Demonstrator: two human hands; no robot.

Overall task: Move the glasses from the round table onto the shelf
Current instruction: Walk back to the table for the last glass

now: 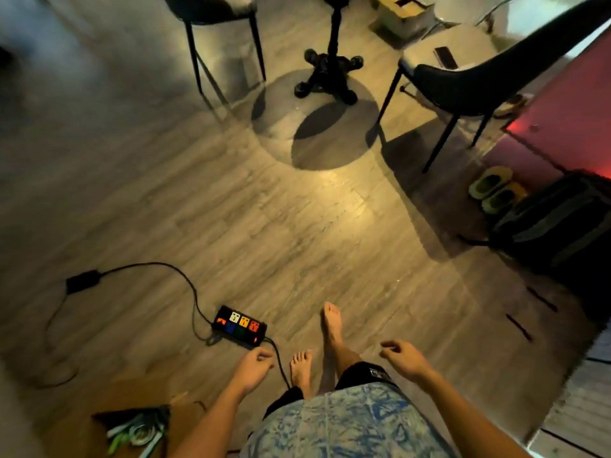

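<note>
Glasses are hidden from me, so I cannot tell where they are. Of the round table (325,76) I see only the black foot, standing at the far side of the wood floor (231,209); its top is cut off by the top edge of the view.

My view looks down at the person's two hands. The left hand (253,366) hangs low with its fingers loosely curled and holds nothing. The right hand (405,358) hangs the same way, fingers loosely bent, and it too holds nothing. Between the hands one bare foot (331,322) is ahead of the other foot (301,366).

A black power strip (240,326) with colored sockets lies on the floor just ahead of the left hand. A dark chair (211,8) stands left of the table foot. Another chair (463,81) stands to its right, with a phone (446,57) on the seat. Green slippers (492,190) sit near the floor's right edge, just beside a black bag (555,223). An open box (132,424) sits at the near left corner.
</note>
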